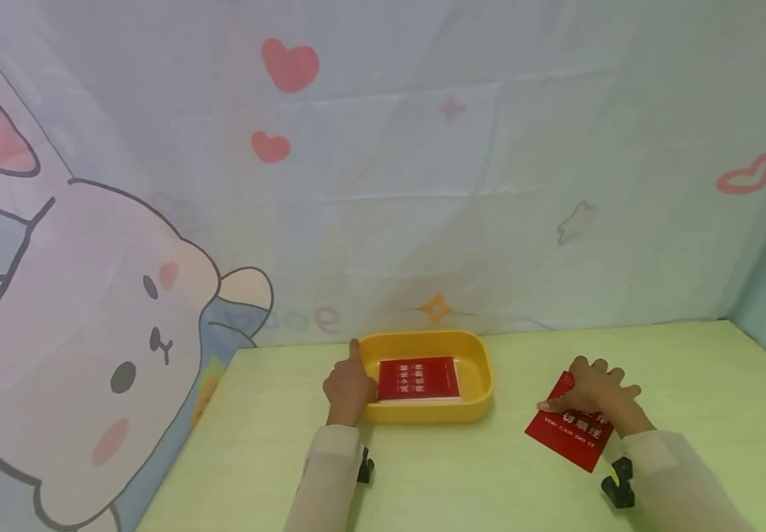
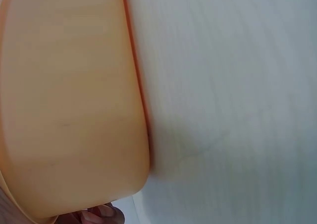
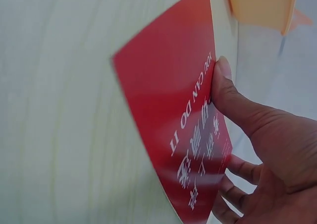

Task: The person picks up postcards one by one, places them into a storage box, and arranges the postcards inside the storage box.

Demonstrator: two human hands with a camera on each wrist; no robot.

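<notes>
A yellow plastic tray point(image 1: 426, 412) stands toward the back of the table, and one red booklet point(image 1: 418, 379) with white lettering lies inside it. My left hand point(image 1: 349, 386) grips the tray's left end, one finger extended along the rim. From the left wrist, the tray's side wall point(image 2: 74, 95) fills much of the picture, with curled fingertips point(image 2: 106, 213) at its end. To the right of the tray, my right hand point(image 1: 598, 390) holds a second red booklet point(image 1: 572, 437) marked "YOU CAN DO IT". Its thumb point(image 3: 233, 92) presses one edge of that booklet and the other fingers lie along another edge.
The pale yellow-green table point(image 1: 489, 473) meets a printed cloth backdrop point(image 1: 383, 222) right behind the tray. A cartoon rabbit is printed on the cloth at left. Black straps point(image 1: 619, 484) show at both wrists.
</notes>
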